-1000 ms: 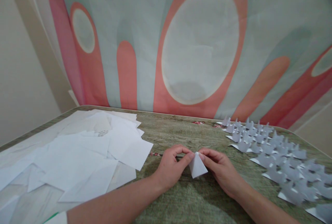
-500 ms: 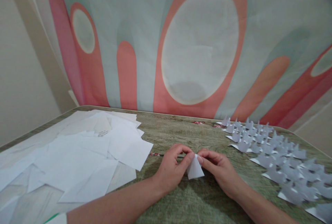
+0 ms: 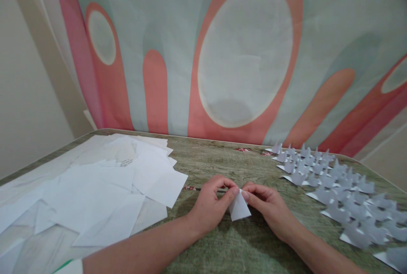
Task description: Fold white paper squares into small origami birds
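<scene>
Between my two hands, just above the table, is a small folded piece of white paper, its pointed end up and its wider end hanging down. My left hand pinches it near the tip with thumb and index finger from the left. From the right, my right hand pinches the same tip, its thumb lying over the paper's upper edge. Both sets of fingertips nearly meet there and hide the top of the fold.
Loose white paper sheets overlap in a wide heap on the left of the wood-patterned table. Rows of small folded paper figures stand along the right. A patterned backdrop rises behind the table's far edge.
Almost nothing differs. The folded paper's lower end has shifted very slightly, while both hands keep their pinch at its tip.
</scene>
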`<state>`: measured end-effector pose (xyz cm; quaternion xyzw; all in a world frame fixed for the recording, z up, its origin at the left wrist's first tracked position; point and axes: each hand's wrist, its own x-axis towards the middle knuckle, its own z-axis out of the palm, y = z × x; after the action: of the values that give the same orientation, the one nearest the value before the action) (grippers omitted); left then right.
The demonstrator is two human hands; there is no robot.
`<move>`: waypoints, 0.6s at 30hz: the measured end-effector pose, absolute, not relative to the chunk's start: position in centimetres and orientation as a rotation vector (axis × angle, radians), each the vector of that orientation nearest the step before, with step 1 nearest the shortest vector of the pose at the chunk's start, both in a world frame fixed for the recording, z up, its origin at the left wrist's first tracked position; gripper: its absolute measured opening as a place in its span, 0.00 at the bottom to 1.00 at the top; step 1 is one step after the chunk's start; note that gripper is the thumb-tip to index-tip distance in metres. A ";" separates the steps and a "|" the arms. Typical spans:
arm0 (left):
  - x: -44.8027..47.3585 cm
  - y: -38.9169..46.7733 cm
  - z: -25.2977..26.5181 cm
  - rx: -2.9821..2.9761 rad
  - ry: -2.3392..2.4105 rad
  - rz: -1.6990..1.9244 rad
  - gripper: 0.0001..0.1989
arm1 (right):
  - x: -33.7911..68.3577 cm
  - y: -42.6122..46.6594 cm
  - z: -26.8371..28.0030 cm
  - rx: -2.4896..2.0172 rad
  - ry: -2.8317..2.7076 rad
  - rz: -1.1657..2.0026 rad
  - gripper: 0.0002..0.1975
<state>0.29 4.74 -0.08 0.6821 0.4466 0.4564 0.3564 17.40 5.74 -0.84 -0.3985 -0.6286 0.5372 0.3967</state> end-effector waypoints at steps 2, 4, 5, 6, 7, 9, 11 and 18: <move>0.3 4.8 -0.2 1.740 1.137 1.168 0.07 | 17.4 5.7 -0.8 -1.022 -1.594 1.358 0.13; 0.3 4.8 -0.3 1.713 1.119 1.150 0.07 | 17.4 5.8 -0.9 -1.031 -1.594 1.358 0.14; 0.4 4.9 -0.4 1.698 1.110 1.143 0.08 | 17.5 5.8 -0.9 -1.032 -1.592 1.359 0.14; 0.4 4.9 -0.6 1.685 1.102 1.138 0.08 | 17.5 5.8 -1.0 -1.031 -1.589 1.361 0.14; 0.4 5.0 -0.7 1.673 1.094 1.135 0.08 | 17.5 5.8 -1.1 -1.028 -1.586 1.362 0.14; 0.4 5.0 -0.9 1.657 1.077 1.134 0.08 | 17.5 5.8 -1.2 -1.024 -1.582 1.359 0.14; 0.5 5.0 -1.0 1.651 1.061 1.134 0.08 | 17.6 5.8 -1.3 -1.016 -1.591 1.355 0.14; 0.6 4.8 -0.6 1.660 1.080 1.125 0.05 | 17.6 5.8 -1.3 -1.001 -1.600 1.370 0.13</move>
<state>0.63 4.78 -0.57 0.6620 0.4304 0.4486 0.4186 17.57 5.83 -1.27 -0.3944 -0.6306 0.5399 0.3940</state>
